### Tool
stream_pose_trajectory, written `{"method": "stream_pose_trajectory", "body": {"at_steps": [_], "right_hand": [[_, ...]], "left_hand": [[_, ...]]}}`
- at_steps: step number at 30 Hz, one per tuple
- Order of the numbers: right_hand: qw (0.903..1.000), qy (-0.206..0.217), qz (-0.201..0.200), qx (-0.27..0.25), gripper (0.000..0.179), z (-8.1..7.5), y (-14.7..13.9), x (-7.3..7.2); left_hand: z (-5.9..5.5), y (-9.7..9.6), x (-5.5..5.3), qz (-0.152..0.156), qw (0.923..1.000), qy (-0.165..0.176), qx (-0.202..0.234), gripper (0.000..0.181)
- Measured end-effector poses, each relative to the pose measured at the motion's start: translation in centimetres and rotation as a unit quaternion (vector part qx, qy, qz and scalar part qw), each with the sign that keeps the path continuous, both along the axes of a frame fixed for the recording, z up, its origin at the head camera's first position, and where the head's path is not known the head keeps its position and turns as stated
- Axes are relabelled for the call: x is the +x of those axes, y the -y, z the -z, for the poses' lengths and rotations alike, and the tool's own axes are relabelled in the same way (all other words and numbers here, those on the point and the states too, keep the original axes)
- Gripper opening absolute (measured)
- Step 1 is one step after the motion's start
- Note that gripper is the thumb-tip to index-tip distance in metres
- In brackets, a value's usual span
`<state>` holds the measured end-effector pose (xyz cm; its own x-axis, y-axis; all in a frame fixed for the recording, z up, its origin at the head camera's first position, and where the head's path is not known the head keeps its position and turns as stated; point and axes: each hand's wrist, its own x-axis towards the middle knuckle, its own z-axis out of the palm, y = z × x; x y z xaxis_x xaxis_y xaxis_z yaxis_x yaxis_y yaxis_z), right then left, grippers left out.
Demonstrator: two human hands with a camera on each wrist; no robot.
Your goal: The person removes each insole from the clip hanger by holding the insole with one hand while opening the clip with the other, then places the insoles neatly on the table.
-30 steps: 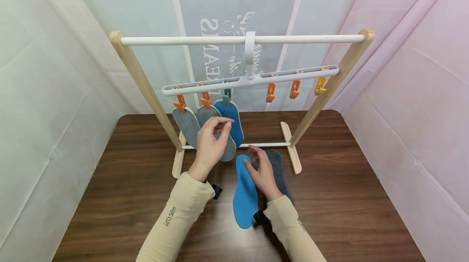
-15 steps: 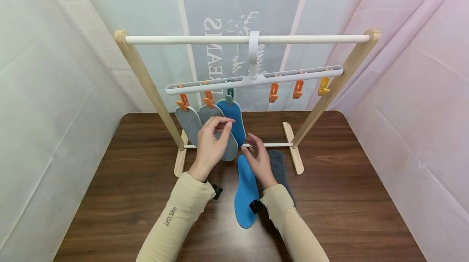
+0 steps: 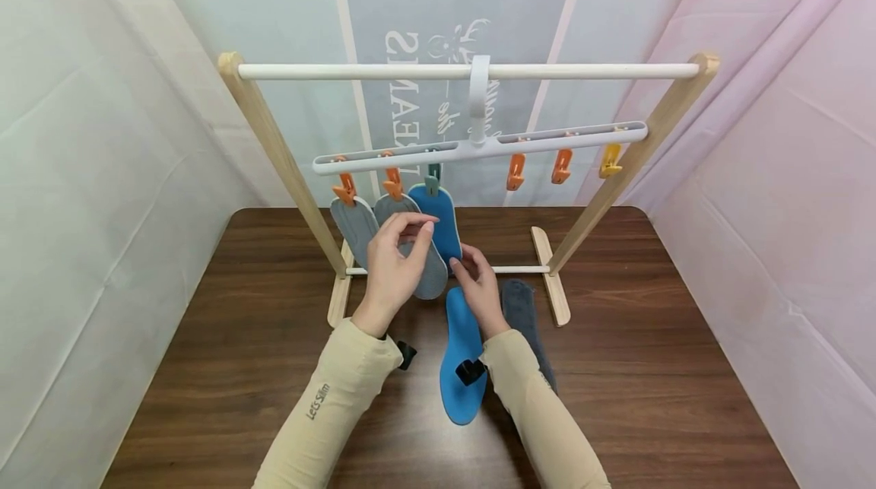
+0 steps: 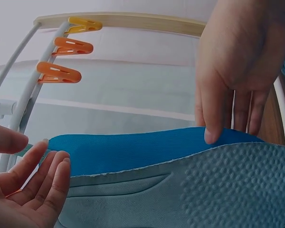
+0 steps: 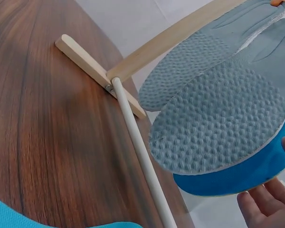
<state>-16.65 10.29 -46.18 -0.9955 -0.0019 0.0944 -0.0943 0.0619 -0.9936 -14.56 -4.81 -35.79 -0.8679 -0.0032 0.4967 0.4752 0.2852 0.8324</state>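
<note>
A blue insole hangs from a green clip on the white hanger. Near its lower end, my right hand pinches its edge, thumb in front and fingers behind. My left hand is raised in front of a hanging grey insole, fingers loosely bent and nothing in them. This insole has a bumpy heel in the right wrist view and overlaps the blue one. Another grey insole hangs at the far left. Below my right hand, a second blue insole lies on the table.
A wooden rack carries the white hanger on its top rod. Two orange clips and a yellow clip hang bare at the right. A dark fuzzy insole lies beside my right forearm on the brown table.
My right hand has moved up from above the blue insole on the table to the lower edge of the hanging blue one. My left hand stays nearly still; the view shifts slightly.
</note>
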Motion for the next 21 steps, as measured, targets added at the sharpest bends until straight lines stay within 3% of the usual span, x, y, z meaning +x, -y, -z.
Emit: {"method": "stream_pose_trajectory", "body": {"at_steps": [6,11,16,21], "right_hand": [[0.9996,-0.009,0.023,0.009,0.028,1.1,0.1,-0.8],[0.9986,-0.017,0.044,0.022,0.025,1.1,0.2,-0.9],[0.9985,-0.017,0.047,0.02,0.024,1.3,0.3,-0.6],[0.9986,-0.006,0.05,0.019,0.026,1.5,0.4,-0.3]], "left_hand": [[-0.3,-0.1,0.0,-0.004,0.9998,-0.017,0.004,0.019],[-0.6,-0.3,-0.2,-0.016,0.998,-0.061,0.002,0.02],[-1.3,-0.6,-0.2,-0.042,0.9918,-0.116,-0.033,0.03],[-1.7,-0.9,-0.4,-0.054,0.9888,-0.131,-0.047,0.043]]}}
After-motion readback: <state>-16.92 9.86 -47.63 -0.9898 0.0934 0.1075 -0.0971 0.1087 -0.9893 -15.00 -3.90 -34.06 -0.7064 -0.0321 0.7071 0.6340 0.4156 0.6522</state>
